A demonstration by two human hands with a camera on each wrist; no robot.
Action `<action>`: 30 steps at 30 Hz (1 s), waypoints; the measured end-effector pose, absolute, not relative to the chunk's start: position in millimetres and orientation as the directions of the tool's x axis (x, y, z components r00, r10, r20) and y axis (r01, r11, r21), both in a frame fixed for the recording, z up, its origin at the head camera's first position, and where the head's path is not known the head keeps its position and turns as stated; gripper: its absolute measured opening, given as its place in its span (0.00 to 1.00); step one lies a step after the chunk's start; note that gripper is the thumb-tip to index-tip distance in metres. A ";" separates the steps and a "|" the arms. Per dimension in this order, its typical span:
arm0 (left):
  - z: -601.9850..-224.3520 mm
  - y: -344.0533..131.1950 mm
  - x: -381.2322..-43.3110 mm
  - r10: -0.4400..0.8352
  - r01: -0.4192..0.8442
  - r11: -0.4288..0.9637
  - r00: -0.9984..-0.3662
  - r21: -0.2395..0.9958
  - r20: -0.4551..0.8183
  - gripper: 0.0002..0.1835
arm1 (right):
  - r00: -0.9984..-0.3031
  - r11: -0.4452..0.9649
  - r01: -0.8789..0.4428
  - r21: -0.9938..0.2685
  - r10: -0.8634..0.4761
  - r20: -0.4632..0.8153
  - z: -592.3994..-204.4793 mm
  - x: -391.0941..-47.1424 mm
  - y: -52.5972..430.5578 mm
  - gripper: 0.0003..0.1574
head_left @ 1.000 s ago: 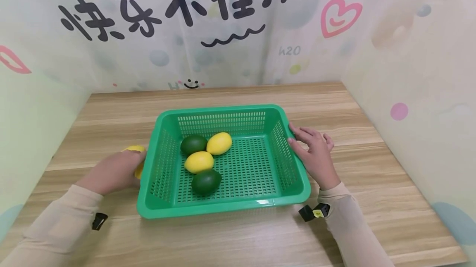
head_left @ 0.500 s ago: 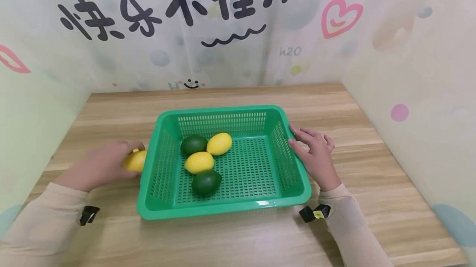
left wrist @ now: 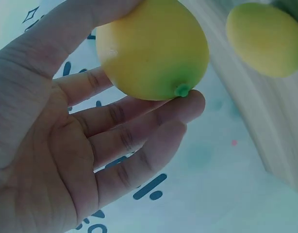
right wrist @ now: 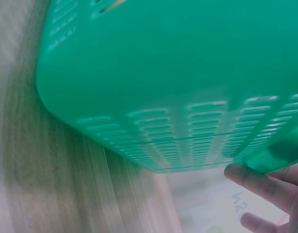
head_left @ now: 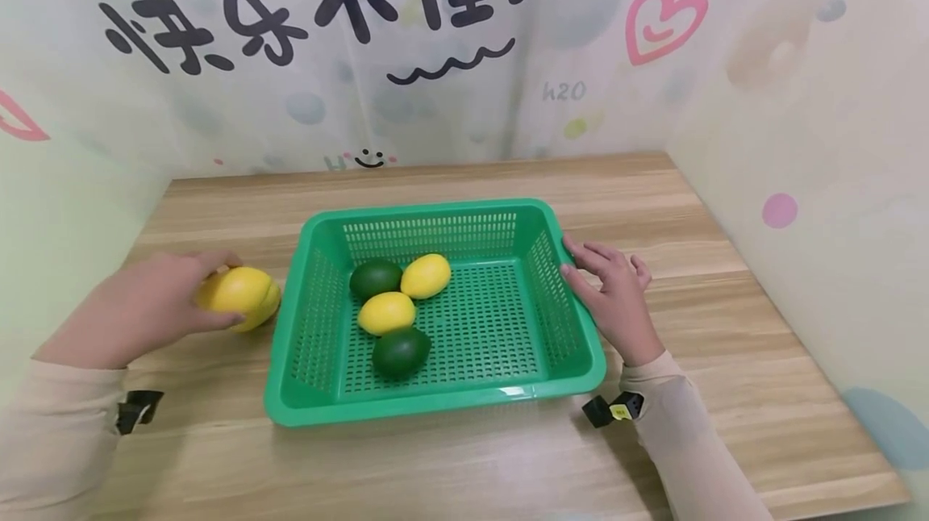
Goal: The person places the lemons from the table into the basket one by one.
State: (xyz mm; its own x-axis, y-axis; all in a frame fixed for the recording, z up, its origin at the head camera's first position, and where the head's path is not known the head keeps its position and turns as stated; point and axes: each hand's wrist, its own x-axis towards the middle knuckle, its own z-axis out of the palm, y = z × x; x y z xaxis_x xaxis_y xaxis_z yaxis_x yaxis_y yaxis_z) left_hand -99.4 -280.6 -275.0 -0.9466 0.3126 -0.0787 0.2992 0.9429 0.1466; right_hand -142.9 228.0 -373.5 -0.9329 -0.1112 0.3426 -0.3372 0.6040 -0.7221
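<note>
My left hand (head_left: 156, 295) holds a yellow lemon (head_left: 231, 293) left of the green basket, thumb on one side and fingers on the other. In the left wrist view this lemon (left wrist: 151, 48) shows a small green stem end, and the hand's other fingers spread beneath it. A second lemon (left wrist: 265, 39) lies on the table there; in the head view it is mostly hidden behind the held one. My right hand (head_left: 615, 303) grips the right rim of the slotted plastic basket (head_left: 435, 406), thumb over it, with fingers (right wrist: 260, 187) beneath the rim in the right wrist view.
Inside the basket, toward its left side, lie two yellow lemons (head_left: 426, 276) and two dark green oval fruits (head_left: 402, 352), close together. The basket stands mid-way on a wood-grain table (head_left: 435, 468). Printed white walls (head_left: 464, 118) enclose the back and sides.
My left hand has moved left, away from the basket's side, with the lemon between its fingers. The right hand keeps its place on the rim. The head view has shifted slightly.
</note>
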 end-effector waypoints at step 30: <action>-244.1 -237.3 -123.8 0.395 0.392 0.915 -0.919 0.098 -0.014 0.29 | -0.936 0.607 -0.330 -0.723 -0.108 0.336 -370.7 -141.7 227.4 0.28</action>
